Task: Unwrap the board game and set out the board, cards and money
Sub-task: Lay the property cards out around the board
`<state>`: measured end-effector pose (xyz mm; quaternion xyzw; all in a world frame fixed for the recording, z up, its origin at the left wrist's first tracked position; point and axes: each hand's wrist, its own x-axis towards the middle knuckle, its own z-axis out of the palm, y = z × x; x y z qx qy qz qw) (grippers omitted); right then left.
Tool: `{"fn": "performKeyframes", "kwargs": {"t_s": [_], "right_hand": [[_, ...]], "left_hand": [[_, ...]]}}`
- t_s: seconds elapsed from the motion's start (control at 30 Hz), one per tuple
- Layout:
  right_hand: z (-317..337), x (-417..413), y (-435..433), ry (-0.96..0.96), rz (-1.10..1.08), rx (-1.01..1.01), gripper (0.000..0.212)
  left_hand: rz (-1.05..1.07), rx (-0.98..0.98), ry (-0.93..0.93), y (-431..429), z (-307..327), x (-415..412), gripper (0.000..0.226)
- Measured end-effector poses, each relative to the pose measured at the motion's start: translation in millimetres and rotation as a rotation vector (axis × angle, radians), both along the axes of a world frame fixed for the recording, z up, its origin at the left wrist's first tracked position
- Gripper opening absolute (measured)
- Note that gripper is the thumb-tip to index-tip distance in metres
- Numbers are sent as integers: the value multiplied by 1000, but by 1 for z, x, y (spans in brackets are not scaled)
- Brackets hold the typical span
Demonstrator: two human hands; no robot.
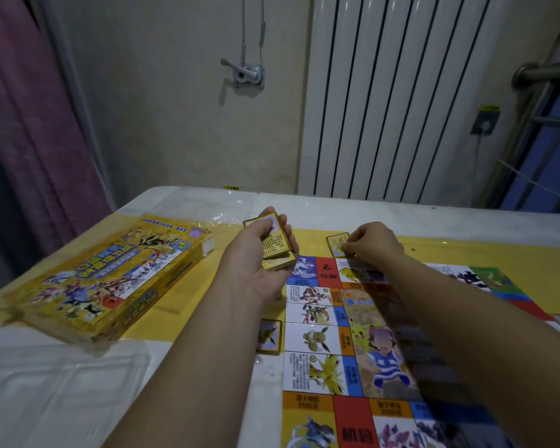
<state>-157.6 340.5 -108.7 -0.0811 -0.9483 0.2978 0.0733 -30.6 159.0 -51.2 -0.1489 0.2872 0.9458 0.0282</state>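
Evidently mid-deal: card deck (274, 242) cupped in left hand (259, 263) as ready supply; single card (337, 243) pinched by right hand (374, 242), lowered beside far edge of game board (320, 337), which is spread flat on desk (466, 221); game box (110, 279) parked left.

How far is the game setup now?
Done: loose wrap lies behind the box and the board lies flat. In hand: the left hand holds the card stack; the right hand pinches a card beside the board. Left: remaining cards; no money is visible.

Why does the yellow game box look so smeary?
Head view: the game box is blurred, likely from camera movement; the wide lens bends the radiator lines; the room is dim, and the table shows soft glare.
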Motion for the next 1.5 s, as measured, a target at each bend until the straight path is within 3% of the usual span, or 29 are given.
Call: {"fn": "performKeyframes", "kwargs": {"t_s": [0.43, 0.53, 0.63, 0.8, 0.93, 1.1, 1.3, 1.4, 1.5], "right_hand": [[-1, 5, -1, 66, -26, 235, 20], [7, 8, 2, 173, -9, 72, 21], [33, 24, 3, 255, 97, -219, 25], [69, 85, 0, 39, 400, -540, 30], [68, 129, 1, -112, 496, -700, 33], [77, 177, 1, -92, 547, -518, 20], [85, 204, 12, -40, 520, -514, 21], [84, 211, 23, -60, 499, -563, 18], [85, 217, 31, -156, 556, -436, 8]], "left_hand": [[-25, -26, -11, -1, -2, -2, 21], [-64, -85, -3, 0, -2, -1, 25], [-113, -188, 47, 5, -1, 2, 23], [-264, -422, 183, 15, 4, 25, 18], [-314, -628, 200, 21, -5, 51, 19], [-332, -784, 271, 28, -8, 82, 12], [-378, -794, 329, 29, -3, 108, 18], [-274, -821, 309, 28, -1, 110, 22], [-149, -871, 309, 29, 3, 106, 17]]}}
